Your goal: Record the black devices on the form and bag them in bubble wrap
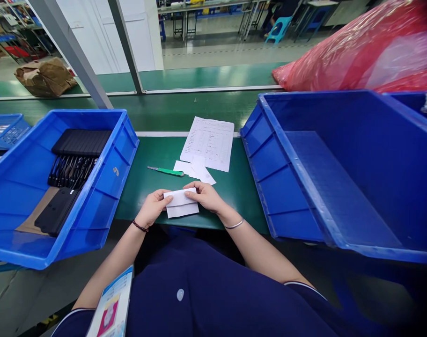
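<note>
Folded white paper (182, 210) was at lower ctr of frame, right btw the two hands & held by both. L hand (152, 206) pinched its upper-left edge, thumb on the near face, fingers mostly hidden behind; R hand (207, 196) pinched the upper-right part same way, thumb pressed flat on the front. Paper sat w/ a fold edge running across its middle, the lower flap hanging free below both thumbs. Whether it touched the green surface (234, 201) under it, can't tell.

Just beyond the hands, nr ctr of frame: small white slips (203, 175), overlapping, nearest the R hand's fingers. Left of those, a green-handled craft knife (169, 172), blade end pointing left, handle end just beside the slips. Above, a printed form (209, 140) lay slightly askew, its bottom edge meeting the slips.

Left side of frame: blue bin (117, 187) w/ black slab-shaped items (82, 141), bundled black cables (71, 171), a flat black case (57, 210) & brown cardboard (33, 220). Right side: bigger blue bin (283, 182). Upper right: red plastic bag (361, 56); upper left: crumpled brown paper bag (45, 77).
</note>
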The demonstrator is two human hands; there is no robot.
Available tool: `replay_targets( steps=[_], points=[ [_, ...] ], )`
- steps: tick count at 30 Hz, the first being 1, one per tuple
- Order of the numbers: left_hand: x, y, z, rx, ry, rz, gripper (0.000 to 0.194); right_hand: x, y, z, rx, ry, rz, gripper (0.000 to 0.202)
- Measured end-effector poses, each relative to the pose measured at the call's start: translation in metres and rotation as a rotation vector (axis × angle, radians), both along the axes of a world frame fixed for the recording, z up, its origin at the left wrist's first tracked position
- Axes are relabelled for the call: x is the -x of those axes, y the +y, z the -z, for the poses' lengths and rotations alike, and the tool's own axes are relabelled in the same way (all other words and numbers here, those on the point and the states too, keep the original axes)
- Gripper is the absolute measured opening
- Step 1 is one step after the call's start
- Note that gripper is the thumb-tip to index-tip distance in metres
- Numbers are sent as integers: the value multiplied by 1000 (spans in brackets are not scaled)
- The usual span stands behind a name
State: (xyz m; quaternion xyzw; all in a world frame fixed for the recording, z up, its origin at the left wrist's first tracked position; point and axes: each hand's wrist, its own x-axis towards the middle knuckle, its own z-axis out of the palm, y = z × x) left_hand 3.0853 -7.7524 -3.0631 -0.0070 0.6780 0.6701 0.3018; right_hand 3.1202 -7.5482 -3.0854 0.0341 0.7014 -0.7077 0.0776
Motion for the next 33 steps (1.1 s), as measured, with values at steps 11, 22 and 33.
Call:
replay_targets(
  steps=[11, 22, 33],
  points=[
    [4, 2, 3, 25, -21, -33, 53, 4, -2, 0, 32, -48, 34, 35],
    [6, 2, 4, 44, -35, -38, 53, 8, -3, 1, 35, -71, 32, 34],
    [7, 2, 5, 52, -20, -32, 48, 9, -3, 0, 53, -106, 26, 34]
  ],
)
